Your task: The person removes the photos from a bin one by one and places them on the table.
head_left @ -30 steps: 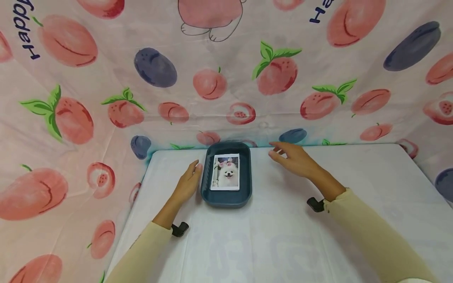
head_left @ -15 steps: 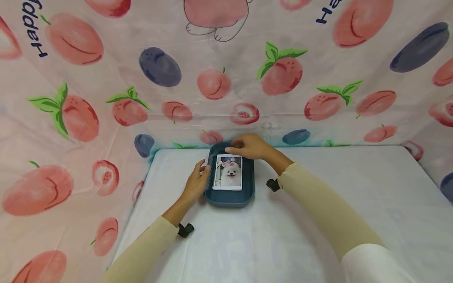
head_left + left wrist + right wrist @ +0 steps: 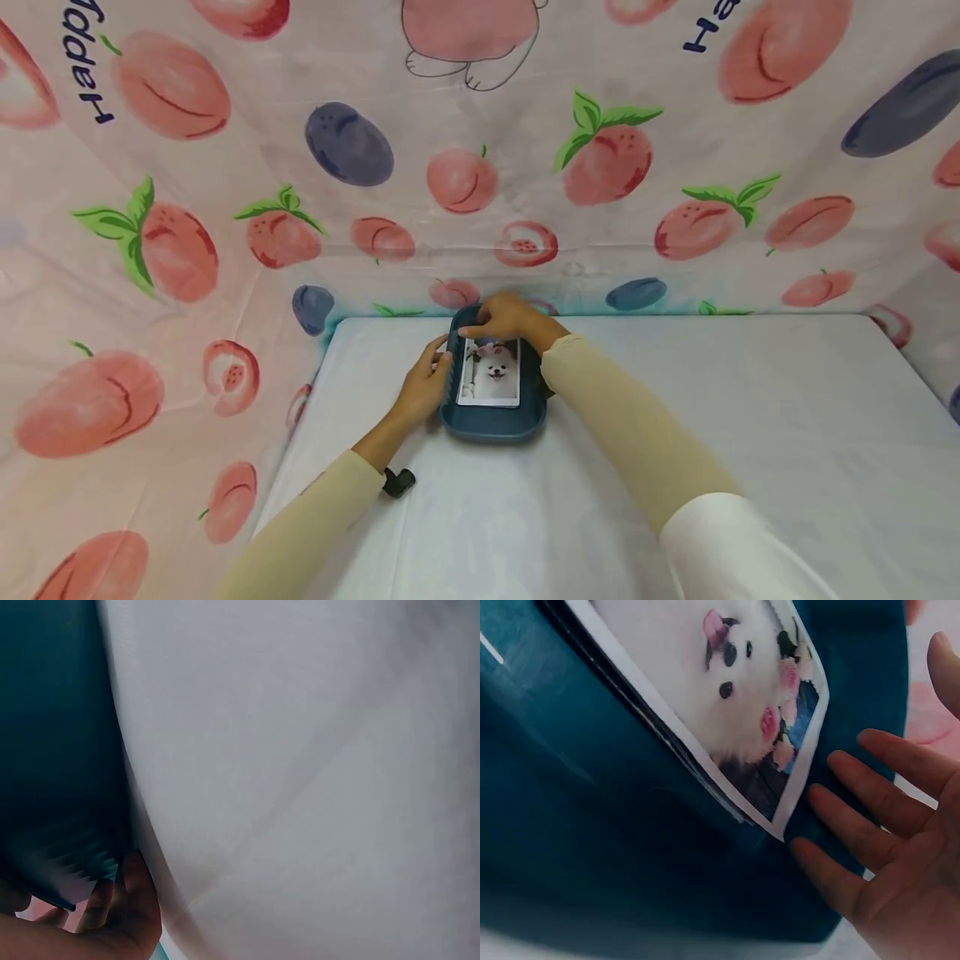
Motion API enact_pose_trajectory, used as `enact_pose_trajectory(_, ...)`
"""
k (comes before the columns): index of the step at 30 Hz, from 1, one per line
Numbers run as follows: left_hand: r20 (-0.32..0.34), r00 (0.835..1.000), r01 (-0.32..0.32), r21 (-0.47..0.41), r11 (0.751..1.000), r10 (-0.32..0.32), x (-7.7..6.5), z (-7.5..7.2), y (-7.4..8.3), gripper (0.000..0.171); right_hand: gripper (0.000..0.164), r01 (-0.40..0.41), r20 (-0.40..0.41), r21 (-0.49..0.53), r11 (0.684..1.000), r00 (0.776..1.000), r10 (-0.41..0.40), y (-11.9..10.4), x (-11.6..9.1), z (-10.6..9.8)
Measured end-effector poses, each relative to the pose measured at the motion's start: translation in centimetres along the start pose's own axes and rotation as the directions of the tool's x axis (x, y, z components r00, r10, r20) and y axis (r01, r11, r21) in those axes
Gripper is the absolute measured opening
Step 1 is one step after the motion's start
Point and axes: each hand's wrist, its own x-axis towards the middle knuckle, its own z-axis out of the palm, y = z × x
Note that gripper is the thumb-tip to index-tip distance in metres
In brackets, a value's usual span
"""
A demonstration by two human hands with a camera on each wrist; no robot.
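Left hand [image 3: 424, 390] blocks the tray's [image 3: 491, 425] left wall and right hand [image 3: 512, 319] its far end, printed cloth [image 3: 585, 242] rising just behind; table [image 3: 495, 517] offers passage before the tray, right sleeve [image 3: 630, 417] barring its right side.

A dark teal tray [image 3: 56, 727] fills the upper left, its curved edge set against a white surface [image 3: 300, 750] that takes up most of the view and bears a faint diagonal crease or shadow. At the lower left, the left hand [image 3: 105, 922] has its fingertips at the tray's end, just beside a row of fine ridges [image 3: 82, 855], with a little pink [image 3: 39, 906] showing between the fingers.
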Motion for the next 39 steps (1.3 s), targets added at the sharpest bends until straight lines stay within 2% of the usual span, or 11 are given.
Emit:
enact_pose_trajectory(8, 0.006, 1.0, -0.009, -0.003, 1.0, 0.009, -0.2, 0.4, 0.1, 0.049, 0.072, -0.099, 0.084, -0.024, 0.995, 0.991, 0.101, 0.0, 0.1, 0.7)
enact_pose_trajectory(12, -0.007, 1.0, -0.029, 0.003, 1.0, 0.029, -0.3, 0.4, 0.2, 0.048, 0.063, -0.112, 0.097, -0.013, 0.994, 0.989, 0.113, -0.1, 0.0, 1.0)
enact_pose_trajectory(17, -0.012, 1.0, -0.02, 0.021, 1.0, 0.02, -0.5, 0.4, 0.5, 0.048, 0.041, -0.1, 0.093, -0.01, 0.995, 0.991, 0.1, -0.3, -0.2, 1.5)
enact_pose_trajectory(22, -0.018, 0.999, -0.027, 0.027, 0.999, 0.028, -0.6, 0.4, 0.7, 0.048, 0.029, -0.067, 0.111, -0.03, 0.997, 0.991, 0.07, -0.4, -0.3, 1.8)
enact_pose_trajectory(26, -0.021, 0.999, -0.043, 0.029, 0.999, 0.043, -0.4, 0.4, 0.7, 0.047, 0.029, -0.029, 0.129, -0.053, 0.998, 0.991, 0.035, -0.5, -0.3, 1.7)
enact_pose_trajectory(35, -0.032, 0.999, -0.036, 0.019, 0.999, 0.037, -0.3, 0.2, 0.3, 0.049, 0.019, -0.013, 0.129, 0.023, 1.0, 0.992, 0.01, -0.7, -0.7, 0.9)
enact_pose_trajectory(39, -0.04, 0.998, -0.045, 0.026, 0.999, 0.046, -0.2, 0.3, 0.2, 0.048, 0.023, 0.026, 0.138, 0.023, 0.999, 0.99, -0.029, -0.5, -1.0, 0.4)
